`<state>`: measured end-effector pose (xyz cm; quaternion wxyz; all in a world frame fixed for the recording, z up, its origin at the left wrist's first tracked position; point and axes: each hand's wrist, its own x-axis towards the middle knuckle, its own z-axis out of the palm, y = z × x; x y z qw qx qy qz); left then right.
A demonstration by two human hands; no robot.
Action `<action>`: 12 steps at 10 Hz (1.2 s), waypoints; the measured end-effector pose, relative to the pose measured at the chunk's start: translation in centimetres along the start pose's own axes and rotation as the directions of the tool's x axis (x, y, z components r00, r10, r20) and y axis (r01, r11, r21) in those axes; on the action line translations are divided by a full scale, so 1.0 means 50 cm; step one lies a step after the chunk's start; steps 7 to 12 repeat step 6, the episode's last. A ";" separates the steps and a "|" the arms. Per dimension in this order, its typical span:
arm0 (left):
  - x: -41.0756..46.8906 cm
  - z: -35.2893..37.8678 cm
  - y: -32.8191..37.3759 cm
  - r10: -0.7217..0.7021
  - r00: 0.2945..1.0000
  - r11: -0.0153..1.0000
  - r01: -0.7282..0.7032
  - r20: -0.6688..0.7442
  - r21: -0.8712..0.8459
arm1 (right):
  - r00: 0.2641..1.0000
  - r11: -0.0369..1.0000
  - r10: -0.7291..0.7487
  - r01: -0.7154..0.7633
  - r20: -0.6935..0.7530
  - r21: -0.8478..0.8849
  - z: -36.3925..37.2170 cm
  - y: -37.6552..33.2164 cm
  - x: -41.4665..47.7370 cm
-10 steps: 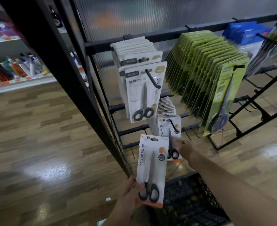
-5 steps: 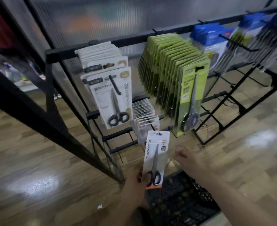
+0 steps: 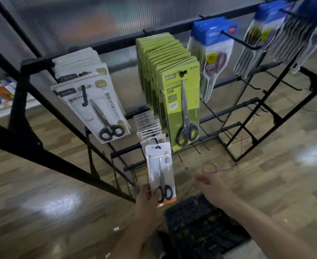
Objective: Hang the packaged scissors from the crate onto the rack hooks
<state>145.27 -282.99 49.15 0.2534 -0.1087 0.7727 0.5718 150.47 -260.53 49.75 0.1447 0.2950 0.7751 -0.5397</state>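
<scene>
My left hand point(image 3: 147, 200) grips the bottom of a white-and-orange scissors pack point(image 3: 160, 171) with black handles. The pack stands upright and its top hole sits at the tip of a low rack hook point(image 3: 156, 142), in front of a row of the same packs point(image 3: 148, 126). My right hand point(image 3: 210, 186) hovers to the right of the pack, fingers apart and holding nothing. The black plastic crate point(image 3: 200, 221) lies on the floor under my right forearm.
The black wire rack point(image 3: 116, 45) carries white scissors packs point(image 3: 90, 96) on the left, green ones point(image 3: 172, 86) in the middle, and blue and grey packets point(image 3: 215, 51) on the right. Lower right hooks hang bare. A string loop point(image 3: 210, 168) lies on the wooden floor.
My left hand has raised the pack so that its top reaches the low hook. My right hand has left the hanging packs and drawn back to the right. The view swung right.
</scene>
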 end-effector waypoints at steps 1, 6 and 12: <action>0.009 -0.001 0.000 -0.029 0.999 0.999 0.030 -0.024 0.024 | 1.000 1.000 -0.004 0.003 -0.013 -0.024 0.000 -0.007 -0.004; 0.199 0.004 0.027 -0.264 0.964 0.941 0.265 -0.032 0.212 | 0.995 0.989 0.101 -0.100 -0.007 0.112 -0.032 -0.050 -0.119; 0.199 0.004 0.027 -0.264 0.964 0.941 0.265 -0.032 0.212 | 0.995 0.989 0.101 -0.100 -0.007 0.112 -0.032 -0.050 -0.119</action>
